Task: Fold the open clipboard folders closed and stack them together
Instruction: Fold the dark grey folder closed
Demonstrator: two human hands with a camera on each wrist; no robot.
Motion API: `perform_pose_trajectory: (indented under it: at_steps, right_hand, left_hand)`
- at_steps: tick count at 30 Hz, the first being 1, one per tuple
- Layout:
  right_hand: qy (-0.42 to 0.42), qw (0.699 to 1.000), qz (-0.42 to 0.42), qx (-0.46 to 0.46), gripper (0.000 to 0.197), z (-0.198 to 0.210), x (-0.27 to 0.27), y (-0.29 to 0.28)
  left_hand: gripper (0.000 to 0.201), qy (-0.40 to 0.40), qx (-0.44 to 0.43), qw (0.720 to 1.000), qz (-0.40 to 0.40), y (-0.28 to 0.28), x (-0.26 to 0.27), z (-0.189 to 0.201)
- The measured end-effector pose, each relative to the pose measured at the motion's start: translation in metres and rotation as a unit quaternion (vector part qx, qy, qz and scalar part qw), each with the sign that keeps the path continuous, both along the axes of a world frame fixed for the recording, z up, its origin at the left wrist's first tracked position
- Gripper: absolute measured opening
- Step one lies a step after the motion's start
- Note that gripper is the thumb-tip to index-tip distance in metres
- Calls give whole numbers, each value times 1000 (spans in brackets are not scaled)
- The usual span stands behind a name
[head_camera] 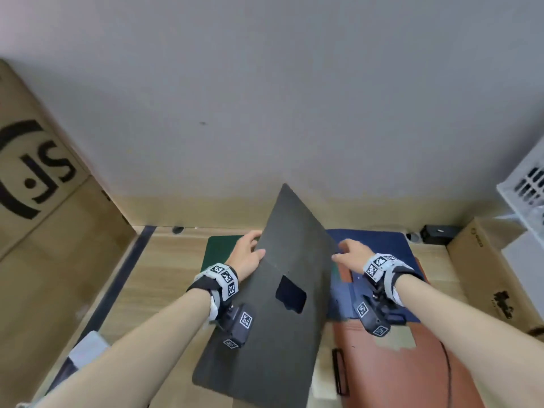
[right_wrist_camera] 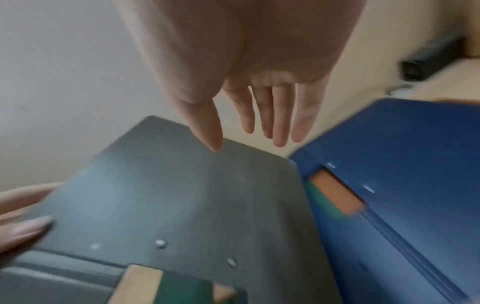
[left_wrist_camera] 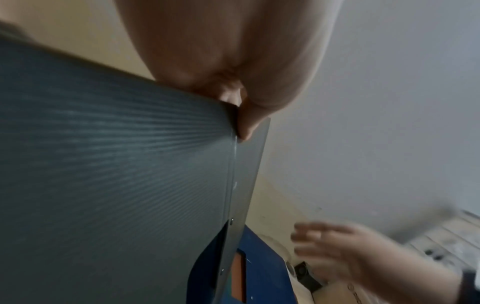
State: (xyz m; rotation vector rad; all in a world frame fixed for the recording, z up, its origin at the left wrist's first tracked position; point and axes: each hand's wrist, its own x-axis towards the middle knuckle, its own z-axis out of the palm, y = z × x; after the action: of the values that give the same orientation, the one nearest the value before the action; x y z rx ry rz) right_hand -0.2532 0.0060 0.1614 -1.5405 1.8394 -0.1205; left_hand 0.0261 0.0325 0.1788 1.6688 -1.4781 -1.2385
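A dark grey clipboard folder [head_camera: 273,304] is raised off the table, tilted with one corner pointing up. My left hand [head_camera: 254,248] grips its left edge, the thumb pressed on the panel near the fold [left_wrist_camera: 244,123]. My right hand [head_camera: 341,251] hovers at the folder's right edge with straight, spread fingers [right_wrist_camera: 275,123]; I cannot tell if it touches. A blue folder [head_camera: 382,242] lies flat behind and to the right. An orange-brown folder [head_camera: 397,369] lies at the front right. A green folder [head_camera: 220,248] lies flat behind my left hand.
The folders lie on a wooden table [head_camera: 164,275] against a grey wall. A large cardboard box [head_camera: 44,201] stands at the left and a smaller one [head_camera: 494,275] at the right. A white slotted basket [head_camera: 527,178] and a small black device [head_camera: 438,231] sit far right.
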Motion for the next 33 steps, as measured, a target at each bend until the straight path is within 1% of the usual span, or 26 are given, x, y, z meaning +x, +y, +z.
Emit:
perform_pose_trajectory:
  at_steps: [2,4,6,7,9,11,12,13,14,15,16,18,19,21,23,25,26,28,31,33]
  right_hand:
    - [2,996,27,-85,62,32,11,-11]
    - [11,981,52,-184,71,61,22,-19]
    - [36,953,97,-283,83,88,31,-26]
    - [64,936,126,-323,88,99,34,-28]
    - [153,897,180,-374,92,116,37,-37]
    - [223,872,214,-380,84,128,35,-43]
    - [241,870,223,-368,73,131,32,-46]
    - [249,874,226,-352,59,134,30,-48]
    - [247,885,217,-331,42,137,28,-48]
    - [241,900,201,-302,29,140,27,-45]
    - [236,915,182,-272,24,140,26,-42]
    - [231,928,160,-244,22,131,25,-33]
    - [230,929,157,-243,22,123,24,-28]
    - [215,933,150,-248,26,101,20,-19]
    - [197,941,147,-231,29,74,17,-8]
    - [185,951,157,-192,30,42,12,3]
    - [172,957,167,-163,30,24,9,10]
    - [149,963,199,-108,32,-9,4,23]
    - [135,960,234,-69,46,-52,-1,43]
    - [141,956,249,-66,54,-76,1,54]
  left_hand:
    - [40,-55,-25,997,-38,-10,-4,20]
    - [41,-102,-55,991,-71,-20,-8,39]
    - [40,-149,-81,981,-96,-26,-11,59]
    - [38,-171,-96,975,-107,-30,-11,66]
    - [33,-211,-124,962,-120,-33,-13,88]
    - [32,-247,-160,947,-131,-38,-14,103]
    - [32,-263,-180,938,-136,-41,-15,108]
    - [32,-272,-203,930,-141,-44,-15,110]
    - [31,-282,-219,923,-145,-45,-15,112]
    - [30,-294,-234,915,-149,-46,-16,112]
    - [30,-307,-248,906,-152,-46,-17,110]
    - [30,-319,-267,897,-150,-45,-20,101]
    - [31,-314,-265,900,-143,-45,-21,93]
    - [33,-291,-241,916,-136,-44,-25,75]
    - [34,-267,-207,930,-145,-39,-29,48]
    - [35,-254,-169,939,-159,-31,-33,15]
    - [37,-261,-147,939,-168,-24,-35,-1]
    - [40,-300,-108,926,-200,-8,-37,-33]
    - [41,-377,-69,879,-284,19,-42,-76]
    - [44,-420,-41,851,-313,32,-45,-101]
